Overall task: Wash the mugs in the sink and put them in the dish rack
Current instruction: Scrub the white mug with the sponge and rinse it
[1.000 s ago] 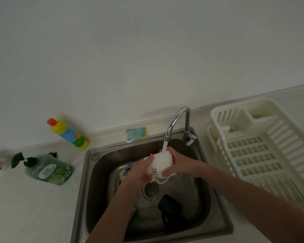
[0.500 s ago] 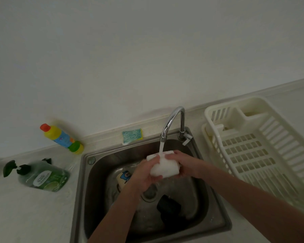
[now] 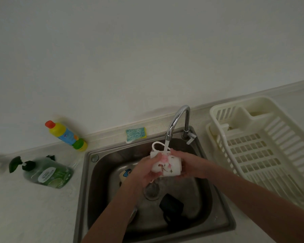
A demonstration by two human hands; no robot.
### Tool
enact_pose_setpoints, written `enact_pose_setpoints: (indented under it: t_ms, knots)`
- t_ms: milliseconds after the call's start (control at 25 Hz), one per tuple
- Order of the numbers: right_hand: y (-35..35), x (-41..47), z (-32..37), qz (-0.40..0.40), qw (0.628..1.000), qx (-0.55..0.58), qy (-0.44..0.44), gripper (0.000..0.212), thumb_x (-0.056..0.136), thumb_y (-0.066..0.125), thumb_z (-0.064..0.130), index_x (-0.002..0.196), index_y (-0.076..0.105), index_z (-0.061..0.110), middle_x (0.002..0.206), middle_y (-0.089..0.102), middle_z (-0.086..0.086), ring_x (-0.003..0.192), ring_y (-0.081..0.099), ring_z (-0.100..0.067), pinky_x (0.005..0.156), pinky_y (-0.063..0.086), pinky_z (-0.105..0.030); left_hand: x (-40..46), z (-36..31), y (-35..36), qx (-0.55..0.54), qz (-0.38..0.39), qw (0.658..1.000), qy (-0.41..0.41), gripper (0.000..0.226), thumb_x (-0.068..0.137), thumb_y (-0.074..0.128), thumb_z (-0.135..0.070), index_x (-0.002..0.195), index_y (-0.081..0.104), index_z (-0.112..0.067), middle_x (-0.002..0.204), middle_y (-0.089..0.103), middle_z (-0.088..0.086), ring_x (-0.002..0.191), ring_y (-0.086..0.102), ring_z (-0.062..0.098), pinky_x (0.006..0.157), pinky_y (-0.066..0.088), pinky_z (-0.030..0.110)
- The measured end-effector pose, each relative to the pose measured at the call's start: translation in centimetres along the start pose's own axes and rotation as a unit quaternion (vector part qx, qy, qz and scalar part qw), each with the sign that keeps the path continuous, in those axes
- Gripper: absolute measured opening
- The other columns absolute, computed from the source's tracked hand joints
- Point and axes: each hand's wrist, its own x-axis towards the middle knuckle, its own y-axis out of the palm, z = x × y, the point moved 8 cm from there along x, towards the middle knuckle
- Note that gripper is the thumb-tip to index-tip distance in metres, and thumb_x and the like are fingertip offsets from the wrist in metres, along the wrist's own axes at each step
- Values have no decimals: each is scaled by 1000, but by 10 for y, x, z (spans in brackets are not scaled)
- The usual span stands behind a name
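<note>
Both hands grip white mug mid-sink.

We saw a plain pale wall filling the far half of the scene, dimly lit. Below it a light speckled countertop ran left to right, with a low backsplash ledge where they met.
</note>
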Motion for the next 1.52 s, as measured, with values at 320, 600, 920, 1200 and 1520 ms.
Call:
enact_pose_setpoints:
  t_ms: [320, 600, 920, 1200, 1520]
  knots:
    - [3, 6, -8, -6, 998, 55, 41, 56, 87, 61, 61, 123, 65, 18, 125, 64, -20, 110, 65, -36, 78, 58, -43, 0, 3, -5, 19, 23, 999, 22, 84, 55, 96, -33, 125, 61, -3, 120, 68, 19, 114, 64, 37, 110, 39, 59]
    - [0, 12, 13, -18, 997, -44, -56, 49, 85, 75, 35, 128, 54, 26, 127, 62, -13, 107, 67, -34, 84, 58, -51, -12, -2, -5, -70, 32, 996, -39, 39, 94, 57, -24, 124, 61, 0, 97, 71, 17, 68, 69, 25, 42, 50, 24]
    - [-1, 17, -1, -8, 998, 56, 40, 63, 79, 74, 50, 131, 57, 19, 125, 63, -19, 106, 65, -34, 70, 57, -38, -2, -6, -5, 4, 34, 998, -43, 42, 89, 70, -26, 123, 62, -3, 111, 70, 19, 74, 68, 20, 39, 45, 18]
    - [-1, 19, -1, -41, 998, 42, 21, 64, 75, 75, 53, 127, 55, 22, 126, 61, -17, 104, 64, -31, 67, 55, -34, 4, -1, -8, -57, -5, 998, -35, 60, 78, 77, -29, 130, 56, -6, 126, 65, 20, 111, 65, 35, 67, 59, 33]
    - [0, 24, -2, -52, 997, 50, 33, 69, 75, 74, 60, 128, 57, 21, 123, 63, -17, 107, 66, -34, 77, 58, -41, 0, 0, -8, -72, -14, 997, -25, 51, 87, 69, -32, 129, 55, -7, 125, 63, 21, 110, 64, 38, 63, 59, 37]
